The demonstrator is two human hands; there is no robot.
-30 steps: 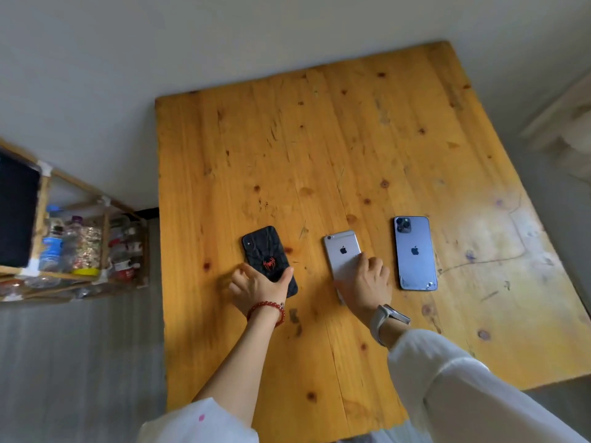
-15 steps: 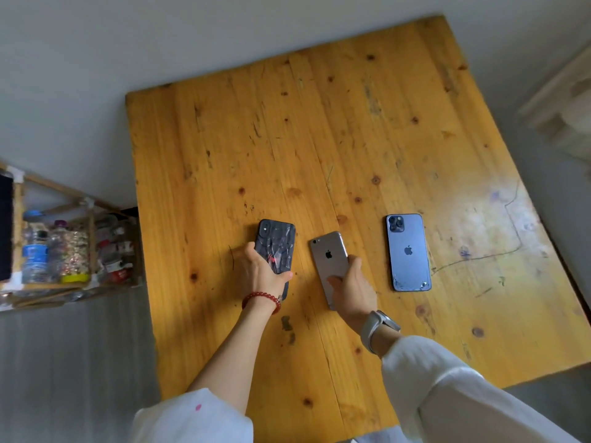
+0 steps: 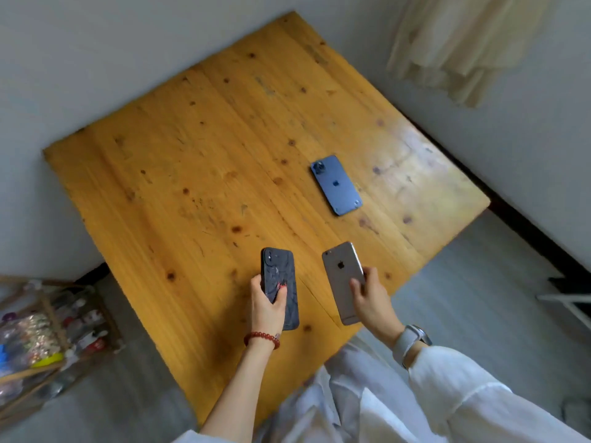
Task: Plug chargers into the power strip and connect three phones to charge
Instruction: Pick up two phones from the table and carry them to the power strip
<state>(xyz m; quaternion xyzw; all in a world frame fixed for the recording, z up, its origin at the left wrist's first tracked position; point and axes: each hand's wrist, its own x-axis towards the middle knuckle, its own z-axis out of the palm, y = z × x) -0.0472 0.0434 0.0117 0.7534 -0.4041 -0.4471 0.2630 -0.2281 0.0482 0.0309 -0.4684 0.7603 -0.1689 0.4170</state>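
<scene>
My left hand (image 3: pixel 267 306) grips a black-cased phone (image 3: pixel 281 276) with a red emblem, lifted off the wooden table (image 3: pixel 198 161) near its front edge. My right hand (image 3: pixel 371 298) holds a grey phone (image 3: pixel 342 273) with its back up, also raised above the table's near corner. A blue phone (image 3: pixel 335 185) lies back up on the table, farther away and to the right. No charger or power strip is in view.
A wooden rack (image 3: pixel 48 327) with bottles and packets stands on the floor to the left of the table. A pale curtain (image 3: pixel 463 43) hangs at the upper right. A white frame (image 3: pixel 566 302) sits on the floor at right.
Both hands have lifted the black and grey phones off the table and drawn them toward me. The camera view has swung, so the table now appears rotated. The blue phone stays put.
</scene>
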